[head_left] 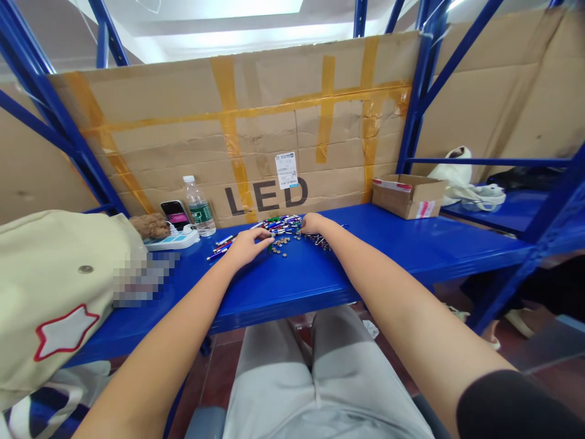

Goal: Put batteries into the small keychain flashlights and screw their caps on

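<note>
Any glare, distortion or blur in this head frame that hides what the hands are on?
Head view: the ceiling light is blown out to white; wide-angle bending stretches the forearms and curves the blue shelf frame; a pixelated patch covers part of the bench by the cream bag; left hand and right hand are sharp but small, so the small parts under them are hard to read.

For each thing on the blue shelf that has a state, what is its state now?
left hand: palm down, fingertips at the small round parts.
right hand: resting on the pile of small coloured pens.
water bottle: upright, capped.
phone: propped up, screen lit.
cardboard box: open on top.
</note>
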Demonstrator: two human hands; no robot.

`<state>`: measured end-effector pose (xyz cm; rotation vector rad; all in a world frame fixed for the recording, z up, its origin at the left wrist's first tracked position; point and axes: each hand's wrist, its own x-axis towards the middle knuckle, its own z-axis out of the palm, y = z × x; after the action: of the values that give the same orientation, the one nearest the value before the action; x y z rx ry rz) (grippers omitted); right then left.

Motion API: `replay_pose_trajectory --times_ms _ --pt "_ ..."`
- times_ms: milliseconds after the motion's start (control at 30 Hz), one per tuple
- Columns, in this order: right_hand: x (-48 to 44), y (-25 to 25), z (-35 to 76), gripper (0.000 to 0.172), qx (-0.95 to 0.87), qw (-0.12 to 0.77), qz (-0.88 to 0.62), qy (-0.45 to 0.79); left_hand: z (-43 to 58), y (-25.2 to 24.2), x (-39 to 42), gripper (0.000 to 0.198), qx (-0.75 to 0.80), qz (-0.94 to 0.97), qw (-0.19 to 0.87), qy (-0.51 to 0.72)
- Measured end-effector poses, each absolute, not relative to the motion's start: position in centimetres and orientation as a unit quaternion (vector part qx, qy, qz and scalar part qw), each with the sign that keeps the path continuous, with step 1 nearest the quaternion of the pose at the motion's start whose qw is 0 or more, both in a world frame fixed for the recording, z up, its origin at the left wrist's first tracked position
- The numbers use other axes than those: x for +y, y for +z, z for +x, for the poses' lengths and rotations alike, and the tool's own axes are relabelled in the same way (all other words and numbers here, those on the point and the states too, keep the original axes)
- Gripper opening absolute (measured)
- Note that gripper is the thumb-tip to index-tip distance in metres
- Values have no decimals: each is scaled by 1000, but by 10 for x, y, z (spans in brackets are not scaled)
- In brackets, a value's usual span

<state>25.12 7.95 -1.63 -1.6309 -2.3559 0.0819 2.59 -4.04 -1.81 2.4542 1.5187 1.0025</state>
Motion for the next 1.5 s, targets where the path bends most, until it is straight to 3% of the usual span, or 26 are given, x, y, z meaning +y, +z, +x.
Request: replay_pose_trajectory --times_ms 167,500,667,833,1000,1167,1500 --pt "91 -20 254 36 -802 94 -588 40 26 -18 -39 29 492 806 46 328" --pt "70 -16 273 25 -809 87 -578 59 27 -17 -41 30 492 807 48 323" --pt "59 -15 269 44 -846 131 -518 6 27 -17 -41 30 493 809 42 316" --pt "51 -11 261 21 -879 99 -465 -42 26 -18 -40 31 491 812 41 314" --pt "44 -7 262 23 -880 141 -451 -45 26 -18 -40 30 491 811 43 316" --pt "46 -12 262 25 -864 78 -493 -60 27 -19 -41 30 476 820 51 314" --pt "43 -14 263 24 -842 92 -527 -73 27 -20 -39 30 470 822 56 316"
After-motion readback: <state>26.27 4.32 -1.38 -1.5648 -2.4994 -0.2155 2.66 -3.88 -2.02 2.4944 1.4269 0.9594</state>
